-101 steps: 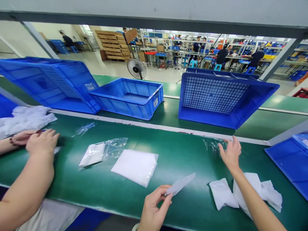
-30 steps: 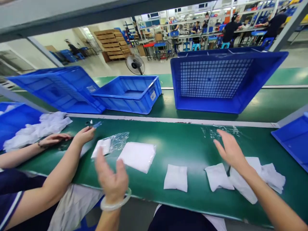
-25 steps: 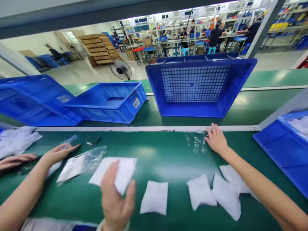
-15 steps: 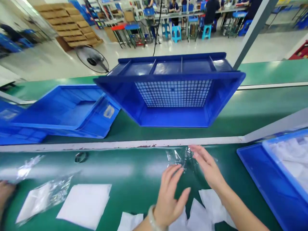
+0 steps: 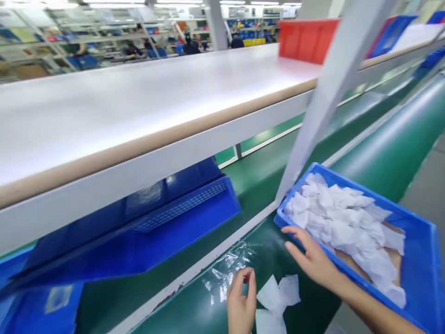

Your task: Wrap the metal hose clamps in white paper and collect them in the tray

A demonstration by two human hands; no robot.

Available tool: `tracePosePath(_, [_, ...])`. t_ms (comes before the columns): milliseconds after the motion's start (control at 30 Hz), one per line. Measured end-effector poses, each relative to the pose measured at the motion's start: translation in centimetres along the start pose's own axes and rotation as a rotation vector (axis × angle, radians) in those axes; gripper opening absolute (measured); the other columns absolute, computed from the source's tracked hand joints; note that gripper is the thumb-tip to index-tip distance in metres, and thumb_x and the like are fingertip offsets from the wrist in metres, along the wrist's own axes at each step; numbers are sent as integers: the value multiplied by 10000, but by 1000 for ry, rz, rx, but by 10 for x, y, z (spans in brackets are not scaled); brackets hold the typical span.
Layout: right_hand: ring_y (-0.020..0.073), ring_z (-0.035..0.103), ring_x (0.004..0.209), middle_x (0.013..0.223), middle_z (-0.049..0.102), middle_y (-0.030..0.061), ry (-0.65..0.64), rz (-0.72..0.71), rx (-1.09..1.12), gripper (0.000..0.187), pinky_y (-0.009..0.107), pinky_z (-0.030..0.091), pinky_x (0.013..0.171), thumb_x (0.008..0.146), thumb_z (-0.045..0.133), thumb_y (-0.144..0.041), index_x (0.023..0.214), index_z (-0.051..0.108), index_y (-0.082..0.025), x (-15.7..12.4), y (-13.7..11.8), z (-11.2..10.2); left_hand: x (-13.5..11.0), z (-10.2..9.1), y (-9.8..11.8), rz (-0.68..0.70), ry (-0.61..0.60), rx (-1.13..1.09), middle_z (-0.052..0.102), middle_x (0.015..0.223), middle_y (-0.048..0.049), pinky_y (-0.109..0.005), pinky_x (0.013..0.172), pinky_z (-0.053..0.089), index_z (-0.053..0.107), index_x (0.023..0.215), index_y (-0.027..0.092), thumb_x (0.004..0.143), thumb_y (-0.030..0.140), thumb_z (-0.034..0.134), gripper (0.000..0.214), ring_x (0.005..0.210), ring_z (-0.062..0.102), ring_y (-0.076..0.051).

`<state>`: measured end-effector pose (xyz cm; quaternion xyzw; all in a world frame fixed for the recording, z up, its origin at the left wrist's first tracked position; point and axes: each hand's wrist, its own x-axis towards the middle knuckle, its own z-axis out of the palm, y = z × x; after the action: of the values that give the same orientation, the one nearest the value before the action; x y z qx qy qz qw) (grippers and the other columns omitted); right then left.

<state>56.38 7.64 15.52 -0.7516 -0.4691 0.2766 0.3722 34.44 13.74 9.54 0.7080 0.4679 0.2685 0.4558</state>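
My left hand [image 5: 242,299] is over the green work surface [image 5: 187,306], its fingers curled toward the thumb; whatever it may pinch is hidden. Just beyond it lie clear plastic bags [image 5: 225,271], flat and shiny. White folded wraps [image 5: 273,297] rest between my two hands. My right hand [image 5: 314,260] reaches toward the near left side of a blue bin [image 5: 422,260], fingers apart and holding nothing. Inside that bin is a heap of white wrapped pieces [image 5: 342,213], with some brown cardboard [image 5: 361,271] under them.
A tilted dark blue crate [image 5: 187,232] stands at left, under a white shelf [image 5: 156,106]. A grey post [image 5: 323,93] rises behind the bin's left corner. A red bin [image 5: 308,41] sits on the shelf. Another blue bin [image 5: 41,306] is at lower left.
The view has swung right, bringing the filled bin and the shelf into sight. My left hand has gone from spread to curled. My right hand has moved off the plastic bags toward the bin.
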Motion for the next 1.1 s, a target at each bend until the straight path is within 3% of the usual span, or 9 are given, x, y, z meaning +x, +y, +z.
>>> tracePosePath(100, [283, 490, 1236, 1305, 560, 116, 187, 41, -304, 490, 490, 366, 1078, 873, 500, -482, 1285, 484, -218, -8, 71, -106, 4, 45, 36, 122, -74, 86, 650, 1049, -85, -345, 838, 529, 612, 1075, 216, 913, 343, 502, 234, 967, 628, -215])
tracePosePath(200, [345, 460, 1269, 1349, 524, 173, 178, 143, -452, 638, 527, 341, 1082, 823, 530, -521, 1342, 446, -160, -4, 156, -195, 17, 109, 85, 255, -132, 188, 589, 1214, -119, -441, 1008, 459, 537, 1241, 214, 901, 359, 511, 370, 1168, 546, -256])
tracePosePath(333, [359, 430, 1311, 1410, 461, 213, 20, 250, -415, 767, 509, 329, 1093, 791, 531, -563, 1390, 389, -106, 17, 243, -263, 59, 208, 146, 217, -254, 375, 435, 1409, -172, -487, 1114, 335, 364, 1416, 154, 810, 470, 604, 724, 1333, 391, -313])
tracePosePath(433, [337, 394, 1348, 1467, 396, 195, -98, 223, -371, 866, 475, 336, 1097, 761, 558, -602, 1443, 311, -129, 31, 277, -273, 99, 267, 166, 28, -293, 550, 217, 1545, -200, -536, 1143, 231, 226, 1488, 162, 667, 582, 704, 1039, 1425, 203, -396])
tracePosePath(533, [330, 365, 1367, 1511, 306, 193, -151, 224, -320, 979, 458, 357, 1078, 740, 567, -642, 1495, 178, -155, 41, 290, -265, 131, 296, 164, -209, -276, 629, 22, 1594, -190, -618, 1128, 144, 164, 1504, 204, 527, 642, 767, 1229, 1432, 79, -478])
tracePosePath(733, [389, 364, 1345, 1492, 265, 244, -124, 307, -212, 1122, 516, 387, 1016, 688, 555, -740, 1518, 57, -171, 61, 289, -248, 154, 298, 152, -344, -208, 506, 224, 1551, -186, -552, 1103, 253, 364, 1407, 176, 541, 675, 730, 1065, 1378, 267, -444])
tracePosePath(867, [412, 366, 1329, 1467, 300, 228, -67, 360, -164, 1039, 582, 342, 1022, 687, 525, -771, 1505, 197, -221, 78, 283, -238, 169, 306, 149, -396, -170, 470, 289, 1512, -202, -552, 1071, 301, 433, 1356, 146, 668, 740, 567, 918, 1347, 324, -430])
tracePosePath(967, [423, 429, 1268, 1402, 374, 223, -64, 365, -176, 935, 633, 314, 1014, 704, 490, -782, 1455, 341, -245, 85, 277, -233, 171, 317, 146, -371, -229, 419, 403, 1446, -145, -599, 1043, 311, 594, 1191, 220, 615, 739, 624, 776, 1303, 364, -454])
tracePosePath(1100, [388, 482, 1230, 1285, 468, 192, -123, 311, -112, 834, 556, 381, 1007, 702, 523, -760, 1361, 482, -251, 84, 267, -224, 149, 326, 149, -287, -265, 342, 405, 1427, -78, -554, 1058, 317, 634, 1127, 287, 539, 695, 713, 720, 1315, 340, -419])
